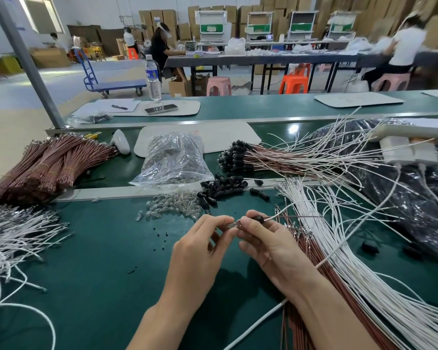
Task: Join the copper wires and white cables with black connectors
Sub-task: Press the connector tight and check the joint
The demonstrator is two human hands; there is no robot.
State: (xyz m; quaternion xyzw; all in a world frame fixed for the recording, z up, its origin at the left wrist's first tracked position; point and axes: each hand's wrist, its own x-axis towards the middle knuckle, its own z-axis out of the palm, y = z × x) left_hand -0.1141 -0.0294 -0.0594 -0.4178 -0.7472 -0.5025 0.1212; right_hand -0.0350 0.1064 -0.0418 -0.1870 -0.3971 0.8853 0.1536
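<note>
left hand [200,246] pinches the clear bulb [234,225], right hand [266,238] grips the black connector [259,218] w/ its white cable [281,213], imo line em up straight b4 pushing in.

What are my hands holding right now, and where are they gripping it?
The left hand pinches a small clear bulb in its fingertips; the right hand pinches a black connector at its bulb-facing end.

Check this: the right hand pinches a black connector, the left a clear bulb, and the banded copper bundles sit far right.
One error: the head view shows the banded copper bundles far left, not right. The right hand does pinch the black connector, the left hand the clear bulb.
</note>
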